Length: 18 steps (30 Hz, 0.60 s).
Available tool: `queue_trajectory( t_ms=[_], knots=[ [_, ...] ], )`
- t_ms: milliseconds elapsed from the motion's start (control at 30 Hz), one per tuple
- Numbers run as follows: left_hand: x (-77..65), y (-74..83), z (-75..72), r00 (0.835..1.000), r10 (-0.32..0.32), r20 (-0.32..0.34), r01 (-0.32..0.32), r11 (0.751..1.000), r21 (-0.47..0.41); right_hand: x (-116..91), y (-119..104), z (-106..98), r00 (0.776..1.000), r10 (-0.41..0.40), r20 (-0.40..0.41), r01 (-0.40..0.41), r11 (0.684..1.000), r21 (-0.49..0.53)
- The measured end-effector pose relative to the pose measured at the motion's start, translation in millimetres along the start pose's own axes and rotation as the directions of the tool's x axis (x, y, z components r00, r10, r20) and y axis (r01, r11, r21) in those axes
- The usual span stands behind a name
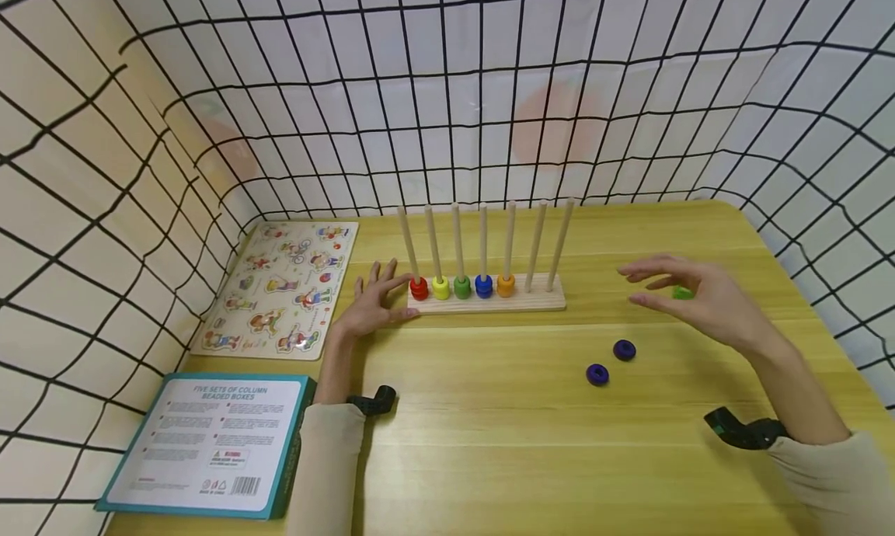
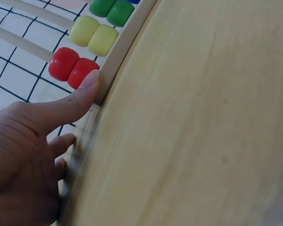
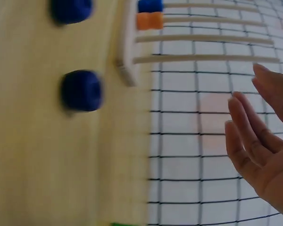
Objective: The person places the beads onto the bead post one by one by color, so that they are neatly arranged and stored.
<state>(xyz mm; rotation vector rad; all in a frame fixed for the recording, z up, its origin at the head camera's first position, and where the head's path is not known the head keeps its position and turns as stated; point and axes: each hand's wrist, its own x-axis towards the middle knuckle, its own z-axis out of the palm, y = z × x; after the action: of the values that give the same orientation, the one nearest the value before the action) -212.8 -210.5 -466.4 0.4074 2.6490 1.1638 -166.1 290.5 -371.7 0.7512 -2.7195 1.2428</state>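
Note:
A wooden peg stand (image 1: 489, 306) with upright pegs stands at the back middle. Pairs of beads sit low on its pegs: red beads (image 2: 70, 66), yellow beads (image 1: 440, 288), green beads (image 1: 462, 287), blue beads (image 1: 484, 286) and orange beads (image 1: 506, 286); two pegs at the right are bare. My left hand (image 1: 368, 303) holds the stand's left end between thumb and index finger, the thumb beside the lower red bead. Raised over the table at the right, my right hand (image 1: 706, 295) has loosely bent, parted fingers and nothing between them. Something green (image 1: 682, 293) shows partly behind it.
Two dark purple beads (image 1: 625, 350) lie on the table right of the stand, towards the front. A picture board (image 1: 280, 287) and a blue-edged box (image 1: 210, 443) lie at the left. Black wire grid (image 1: 482, 124) encloses the table at the back and sides.

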Motion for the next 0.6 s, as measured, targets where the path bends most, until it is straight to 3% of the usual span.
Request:
queue_trajectory(
  t_ms=[167, 267, 433, 600],
  knots=[
    [-0.6, -0.9, -0.7, 1.0, -0.005, -0.001, 0.005, 1.0, -0.005, -17, 33, 11, 0.981, 0.034, 0.191, -0.026, 0.999, -0.044],
    [-0.9, -0.6, -0.5, 1.0, -0.003, 0.0, 0.003, 1.0, -0.005, -21, 48, 17, 0.962, 0.04, 0.269, -0.036, 0.999, -0.019],
    [-1.9, 0.6, 0.1, 1.0, -0.001, 0.002, 0.001, 1.0, -0.014, -22, 60, 24, 0.941, 0.072, 0.33, -0.1, 0.993, 0.07],
    [-2.1, 0.8, 0.3, 1.0, -0.001, 0.001, 0.001, 1.0, -0.013, -21, 65, 30, 0.942, 0.081, 0.326, -0.111, 0.991, 0.075]
  ],
)
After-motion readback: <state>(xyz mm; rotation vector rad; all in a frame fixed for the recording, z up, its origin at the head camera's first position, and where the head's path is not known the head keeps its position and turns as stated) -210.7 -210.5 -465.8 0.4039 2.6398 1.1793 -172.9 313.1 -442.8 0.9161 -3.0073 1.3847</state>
